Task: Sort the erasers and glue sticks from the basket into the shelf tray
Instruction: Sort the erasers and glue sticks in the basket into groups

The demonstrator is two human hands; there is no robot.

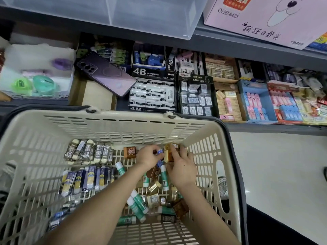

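A beige plastic basket (123, 124) fills the lower view. On its floor lie rows of 2B erasers (90, 152), blue-wrapped erasers (85, 180), green-and-white glue sticks (137, 203) and small brown and gold wrapped erasers (130, 152). Both hands reach into the far right part of the basket. My left hand (147, 157) pinches a small blue-wrapped eraser (160, 151). My right hand (182, 171) holds several gold and brown erasers (168, 152), fingers curled round them. Above the basket, the shelf tray (152, 93) holds boxes of 4B erasers.
A purple phone (104, 73) lies on the shelf left of the 4B boxes. Further eraser boxes in black (195, 96), tan (226, 101) and blue (256, 103) stand to the right. A clear bin (141, 16) and a pink carton (265, 18) sit on the shelf above.
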